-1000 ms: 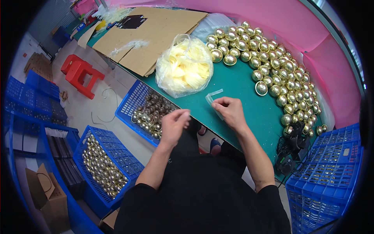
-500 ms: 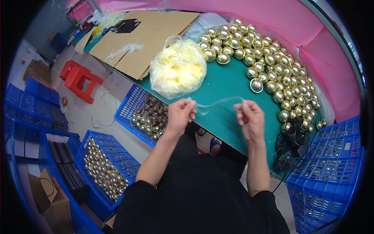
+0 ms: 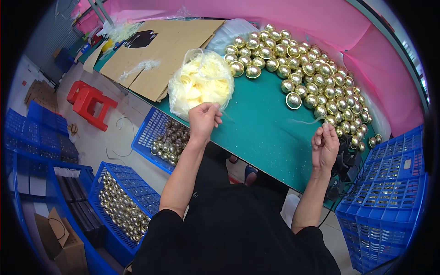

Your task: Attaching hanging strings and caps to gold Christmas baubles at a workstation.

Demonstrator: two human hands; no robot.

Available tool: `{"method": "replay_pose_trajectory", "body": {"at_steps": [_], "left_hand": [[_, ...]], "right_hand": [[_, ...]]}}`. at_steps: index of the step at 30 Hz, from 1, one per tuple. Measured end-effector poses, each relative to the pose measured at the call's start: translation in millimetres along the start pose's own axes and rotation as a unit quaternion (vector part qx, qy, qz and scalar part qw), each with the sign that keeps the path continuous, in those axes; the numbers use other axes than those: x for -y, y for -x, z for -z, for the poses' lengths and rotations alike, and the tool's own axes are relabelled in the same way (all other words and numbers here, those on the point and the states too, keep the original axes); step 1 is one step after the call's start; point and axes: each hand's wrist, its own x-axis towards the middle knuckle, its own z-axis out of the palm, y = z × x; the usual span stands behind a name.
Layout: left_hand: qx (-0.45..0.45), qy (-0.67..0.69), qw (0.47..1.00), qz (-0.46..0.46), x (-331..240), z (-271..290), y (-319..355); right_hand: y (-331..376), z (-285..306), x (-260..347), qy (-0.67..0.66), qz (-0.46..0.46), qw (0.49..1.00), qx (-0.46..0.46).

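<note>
My left hand (image 3: 205, 123) is closed in a pinch in front of the clear plastic bag (image 3: 201, 82), which is full of pale yellow strips. A faint end of thin, see-through material shows beside its fingertips. Out to the right, my right hand (image 3: 324, 145) pinches a thin translucent strip (image 3: 309, 122) that trails leftward over the green table (image 3: 261, 137). Whether it still runs across to the left hand cannot be made out. A big heap of shiny gold balls with rims (image 3: 316, 82) lies just beyond my right hand.
Flattened cardboard (image 3: 178, 39) covers the table's far left. Black cables and adapters (image 3: 346, 165) lie at its right end, beside stacked blue crates (image 3: 385, 197). Blue baskets of balls (image 3: 149, 130) stand below the left edge, near a red stool (image 3: 91, 104).
My hands have moved apart, the right one going right and toward the gold balls. The strip that spanned both hands now shows only as pieces near each one.
</note>
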Motion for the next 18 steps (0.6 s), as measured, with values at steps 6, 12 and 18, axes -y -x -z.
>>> {"method": "replay_pose_trajectory", "body": {"at_steps": [6,12,18], "left_hand": [[0.063,-0.222,0.972,-0.047,-15.0,-31.8,33.5],[0.201,-0.069,0.977,-0.003,10.4,-54.7,64.8],[0.266,0.123,0.942,0.165,8.3,-62.6,72.2]], "right_hand": [[15.2,-21.5,-13.1,0.183,-0.068,0.98,0.042],[43.2,-61.5,-41.4,0.264,-0.062,0.955,0.122],[68.3,-63.0,-52.2,0.292,-0.126,0.926,0.203]]}}
